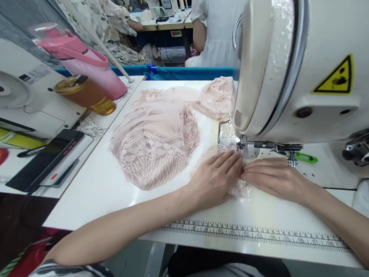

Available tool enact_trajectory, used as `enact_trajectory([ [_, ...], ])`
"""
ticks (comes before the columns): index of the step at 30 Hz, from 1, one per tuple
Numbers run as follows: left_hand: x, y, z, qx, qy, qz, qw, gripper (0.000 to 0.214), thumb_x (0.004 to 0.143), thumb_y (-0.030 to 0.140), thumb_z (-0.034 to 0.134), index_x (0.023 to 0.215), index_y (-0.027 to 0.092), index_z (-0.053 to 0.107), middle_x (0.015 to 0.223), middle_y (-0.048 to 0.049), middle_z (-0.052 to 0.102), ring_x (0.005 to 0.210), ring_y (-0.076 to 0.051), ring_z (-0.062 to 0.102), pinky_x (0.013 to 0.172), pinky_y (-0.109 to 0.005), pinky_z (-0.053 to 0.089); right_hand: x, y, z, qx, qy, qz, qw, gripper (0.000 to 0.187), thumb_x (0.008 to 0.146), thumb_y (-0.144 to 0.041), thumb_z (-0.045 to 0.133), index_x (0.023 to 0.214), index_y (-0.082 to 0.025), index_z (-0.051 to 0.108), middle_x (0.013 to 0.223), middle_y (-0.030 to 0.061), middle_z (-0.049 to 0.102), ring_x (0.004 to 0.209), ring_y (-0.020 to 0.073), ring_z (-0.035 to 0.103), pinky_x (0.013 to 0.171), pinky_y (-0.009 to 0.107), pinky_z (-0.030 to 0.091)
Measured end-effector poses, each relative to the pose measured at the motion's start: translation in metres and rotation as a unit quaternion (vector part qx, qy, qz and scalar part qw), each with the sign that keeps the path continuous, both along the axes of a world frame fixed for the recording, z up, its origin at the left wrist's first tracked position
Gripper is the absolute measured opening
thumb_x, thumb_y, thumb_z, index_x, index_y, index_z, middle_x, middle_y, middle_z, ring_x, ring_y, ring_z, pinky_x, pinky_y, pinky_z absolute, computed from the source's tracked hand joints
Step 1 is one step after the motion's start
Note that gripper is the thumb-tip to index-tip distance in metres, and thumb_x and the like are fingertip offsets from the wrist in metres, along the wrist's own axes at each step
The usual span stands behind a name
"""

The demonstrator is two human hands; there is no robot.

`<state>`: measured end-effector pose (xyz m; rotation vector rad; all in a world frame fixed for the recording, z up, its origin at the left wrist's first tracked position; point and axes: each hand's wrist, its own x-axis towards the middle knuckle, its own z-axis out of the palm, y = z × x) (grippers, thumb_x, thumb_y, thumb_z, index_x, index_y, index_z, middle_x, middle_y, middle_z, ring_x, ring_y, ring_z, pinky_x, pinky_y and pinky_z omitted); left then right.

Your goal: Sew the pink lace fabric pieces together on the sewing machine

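Pale pink lace fabric [240,189] lies under the needle area of a white sewing machine [271,77]. My left hand [215,178] rests flat on this lace, fingers stretched toward the presser foot [241,145]. From the other side my right hand [274,178] pinches the fabric's edge, its fingertips meeting those of the left just in front of the foot. A heap of pink lace pieces [153,161] spreads over the table to the left. Another lace piece [218,97] sits behind the foot, beside the machine head.
A ruler strip [247,233] runs along the front of the white table [109,216]. At left stand a pink bottle [90,66], an amber cup [86,96], a black device [47,160] and another machine [22,92]. Two people [218,30] sit beyond the blue edge.
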<state>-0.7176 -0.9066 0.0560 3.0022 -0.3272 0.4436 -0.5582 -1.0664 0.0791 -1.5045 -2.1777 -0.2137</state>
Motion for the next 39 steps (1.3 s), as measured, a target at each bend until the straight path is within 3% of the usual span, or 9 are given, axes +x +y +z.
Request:
enact_trajectory([
  [2, 0.000, 0.002, -0.008, -0.003, 0.018, 0.001, 1.000, 0.072, 0.085, 0.049, 0.055, 0.138, 0.001, 0.040, 0.146, -0.0201, 0.039, 0.137, -0.030, 0.036, 0.111, -0.043, 0.035, -0.001, 0.001, 0.001, -0.002, 0.000, -0.002, 1.000, 0.026, 0.085, -0.004, 0.057, 0.109, -0.014, 0.059, 0.101, 0.0045, 0.071, 0.103, 0.0166, 0.064, 0.087, 0.031, 0.057],
  [5, -0.002, 0.004, -0.012, -0.003, 0.024, 0.005, 1.000, 0.071, 0.086, 0.050, 0.054, 0.138, 0.003, 0.041, 0.146, -0.0196, 0.039, 0.137, -0.030, 0.036, 0.113, -0.043, 0.034, -0.002, 0.002, 0.001, 0.007, 0.005, -0.002, 1.000, 0.024, 0.087, -0.005, 0.055, 0.107, -0.016, 0.060, 0.099, 0.0034, 0.072, 0.100, 0.0162, 0.065, 0.085, 0.030, 0.057],
  [13, -0.002, 0.003, -0.005, -0.014, 0.019, 0.011, 1.000, 0.061, 0.089, 0.042, 0.052, 0.135, 0.003, 0.045, 0.144, -0.0196, 0.042, 0.136, -0.029, 0.038, 0.111, -0.043, 0.037, -0.002, 0.000, -0.007, 0.001, 0.013, -0.016, 1.000, 0.022, 0.088, -0.005, 0.052, 0.103, -0.018, 0.062, 0.100, 0.0018, 0.072, 0.102, 0.0145, 0.065, 0.085, 0.028, 0.058],
  [20, -0.002, 0.003, -0.003, -0.012, 0.014, 0.020, 1.000, 0.061, 0.089, 0.044, 0.052, 0.135, 0.004, 0.047, 0.143, -0.0173, 0.044, 0.135, -0.028, 0.040, 0.110, -0.042, 0.040, -0.002, 0.003, -0.003, 0.023, -0.008, -0.010, 1.000, 0.018, 0.089, -0.007, 0.051, 0.097, -0.016, 0.063, 0.094, 0.0021, 0.073, 0.096, 0.0135, 0.067, 0.084, 0.025, 0.057],
  [29, 0.003, 0.000, -0.006, -0.032, 0.018, 0.019, 0.999, 0.065, 0.093, 0.054, 0.045, 0.136, 0.006, 0.046, 0.143, -0.0179, 0.044, 0.137, -0.029, 0.037, 0.110, -0.044, 0.039, 0.009, -0.009, -0.014, -0.061, -0.037, -0.095, 0.993, 0.023, 0.095, -0.025, 0.047, 0.110, -0.027, 0.064, 0.098, -0.0004, 0.072, 0.092, 0.0141, 0.066, 0.076, 0.027, 0.053],
  [39, 0.009, 0.002, -0.007, -0.040, 0.004, 0.034, 0.999, 0.063, 0.093, 0.055, 0.043, 0.135, 0.008, 0.049, 0.142, -0.0168, 0.046, 0.135, -0.028, 0.040, 0.109, -0.043, 0.040, 0.011, -0.008, -0.011, -0.031, -0.076, -0.136, 0.987, 0.021, 0.094, -0.025, 0.050, 0.108, -0.028, 0.065, 0.095, -0.0020, 0.073, 0.087, 0.0141, 0.067, 0.074, 0.029, 0.052],
])
